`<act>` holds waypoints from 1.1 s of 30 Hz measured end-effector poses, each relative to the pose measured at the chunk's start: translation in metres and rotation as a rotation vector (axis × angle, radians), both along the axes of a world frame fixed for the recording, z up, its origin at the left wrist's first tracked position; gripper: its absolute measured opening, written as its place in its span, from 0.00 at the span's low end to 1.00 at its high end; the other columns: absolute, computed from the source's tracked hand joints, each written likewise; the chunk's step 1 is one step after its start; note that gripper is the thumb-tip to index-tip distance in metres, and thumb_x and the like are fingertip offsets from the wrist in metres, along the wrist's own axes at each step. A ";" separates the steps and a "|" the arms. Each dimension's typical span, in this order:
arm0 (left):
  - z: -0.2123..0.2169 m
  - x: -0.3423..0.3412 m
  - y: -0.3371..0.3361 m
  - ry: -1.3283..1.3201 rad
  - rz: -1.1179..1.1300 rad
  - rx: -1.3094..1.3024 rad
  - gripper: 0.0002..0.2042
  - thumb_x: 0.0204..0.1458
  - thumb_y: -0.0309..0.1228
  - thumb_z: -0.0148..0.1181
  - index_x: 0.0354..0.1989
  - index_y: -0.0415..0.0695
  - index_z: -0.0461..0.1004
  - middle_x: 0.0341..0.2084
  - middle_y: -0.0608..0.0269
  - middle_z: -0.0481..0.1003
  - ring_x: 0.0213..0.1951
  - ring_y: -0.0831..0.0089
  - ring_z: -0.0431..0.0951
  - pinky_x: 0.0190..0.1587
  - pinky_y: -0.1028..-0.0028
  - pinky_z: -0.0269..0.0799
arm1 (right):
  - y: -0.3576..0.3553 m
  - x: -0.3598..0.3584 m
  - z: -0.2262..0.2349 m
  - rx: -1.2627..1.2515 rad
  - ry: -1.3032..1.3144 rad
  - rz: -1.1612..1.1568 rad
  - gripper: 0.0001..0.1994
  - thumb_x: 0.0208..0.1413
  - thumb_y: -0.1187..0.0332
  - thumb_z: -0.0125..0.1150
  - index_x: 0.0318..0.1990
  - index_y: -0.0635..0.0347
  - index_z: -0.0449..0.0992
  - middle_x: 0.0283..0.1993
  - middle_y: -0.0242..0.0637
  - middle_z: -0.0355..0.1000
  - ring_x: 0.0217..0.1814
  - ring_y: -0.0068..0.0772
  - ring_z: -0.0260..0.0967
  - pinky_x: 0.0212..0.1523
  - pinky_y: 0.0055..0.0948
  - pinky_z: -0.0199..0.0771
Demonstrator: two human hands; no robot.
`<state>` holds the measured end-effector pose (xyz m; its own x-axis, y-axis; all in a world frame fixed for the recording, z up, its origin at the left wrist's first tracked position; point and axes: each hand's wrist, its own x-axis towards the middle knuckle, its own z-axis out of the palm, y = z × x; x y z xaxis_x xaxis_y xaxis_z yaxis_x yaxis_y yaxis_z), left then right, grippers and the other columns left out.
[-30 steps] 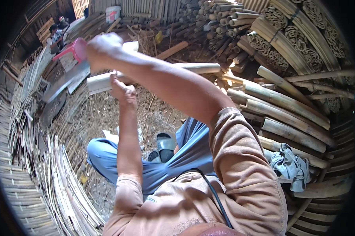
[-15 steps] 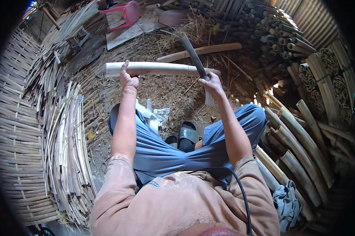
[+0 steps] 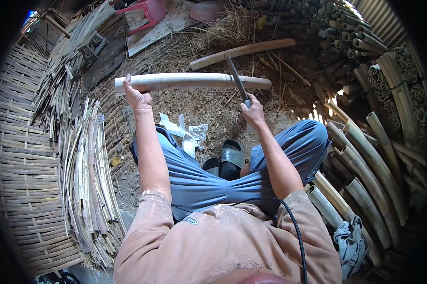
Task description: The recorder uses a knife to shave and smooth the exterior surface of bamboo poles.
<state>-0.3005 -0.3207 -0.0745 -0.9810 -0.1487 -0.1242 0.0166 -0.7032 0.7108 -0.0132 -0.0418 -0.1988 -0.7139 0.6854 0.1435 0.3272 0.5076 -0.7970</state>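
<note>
A long pale bamboo piece (image 3: 189, 81) lies crosswise in front of me, above the ground litter. My left hand (image 3: 137, 96) grips it near its left end, thumb on top. In my right hand (image 3: 253, 111) is a long-bladed knife (image 3: 237, 78), fingers wrapped round its handle. The dark blade points away from me and crosses the bamboo right of its middle; whether it touches cannot be told. Just beyond, a second bamboo length (image 3: 256, 48) rests on the ground.
Split bamboo strips (image 3: 88, 175) are piled at my left beside a woven bamboo panel (image 3: 28, 180). Thick bamboo poles (image 3: 365, 175) lean at my right, with a grey cloth (image 3: 350, 246) on them. A pink plastic chair (image 3: 152, 12) and stacked poles (image 3: 336, 28) stand farther off.
My left hand has shifted left and a little nearer me with the bamboo's end. The knife's blade has tipped lower and looks shorter, my right hand slightly nearer me. The whole view has shifted slightly.
</note>
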 end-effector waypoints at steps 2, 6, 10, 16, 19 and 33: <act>-0.003 -0.003 -0.003 0.028 0.019 -0.020 0.35 0.41 0.46 0.74 0.57 0.41 0.72 0.49 0.55 0.73 0.53 0.59 0.73 0.59 0.51 0.67 | -0.011 -0.003 0.005 -0.001 -0.176 -0.095 0.27 0.54 0.63 0.65 0.63 0.55 0.70 0.43 0.54 0.79 0.44 0.52 0.80 0.48 0.45 0.80; -0.002 -0.003 -0.002 0.135 0.080 -0.064 0.31 0.43 0.47 0.74 0.53 0.44 0.74 0.49 0.58 0.73 0.53 0.60 0.73 0.58 0.52 0.67 | -0.039 -0.018 0.014 -0.120 -0.397 -0.161 0.26 0.52 0.60 0.63 0.58 0.62 0.73 0.45 0.59 0.79 0.50 0.57 0.79 0.54 0.49 0.79; 0.003 0.005 0.004 0.156 0.067 -0.078 0.30 0.42 0.48 0.74 0.50 0.42 0.73 0.43 0.57 0.75 0.47 0.60 0.76 0.54 0.54 0.70 | -0.071 -0.028 0.012 -0.179 -0.212 -0.037 0.21 0.52 0.61 0.63 0.50 0.64 0.74 0.41 0.55 0.80 0.45 0.59 0.79 0.52 0.51 0.79; 0.007 0.019 0.003 0.026 0.168 -0.120 0.36 0.42 0.47 0.73 0.57 0.39 0.69 0.46 0.55 0.73 0.47 0.59 0.77 0.52 0.52 0.73 | -0.063 -0.018 0.005 -0.025 -0.332 0.053 0.16 0.53 0.64 0.64 0.48 0.58 0.75 0.37 0.51 0.79 0.42 0.56 0.80 0.47 0.51 0.79; 0.013 0.025 0.005 -0.076 0.218 -0.168 0.42 0.42 0.48 0.74 0.64 0.37 0.64 0.51 0.52 0.72 0.51 0.55 0.76 0.52 0.48 0.75 | -0.051 -0.018 0.008 -0.138 -0.351 -0.106 0.13 0.54 0.64 0.63 0.43 0.60 0.77 0.38 0.52 0.80 0.42 0.55 0.80 0.47 0.49 0.80; 0.017 0.033 0.010 -0.052 0.275 -0.180 0.47 0.43 0.46 0.75 0.65 0.32 0.57 0.54 0.46 0.70 0.54 0.50 0.76 0.55 0.48 0.78 | -0.033 -0.013 -0.015 -0.206 -0.373 -0.299 0.17 0.51 0.59 0.66 0.43 0.61 0.79 0.40 0.58 0.79 0.45 0.59 0.79 0.49 0.51 0.79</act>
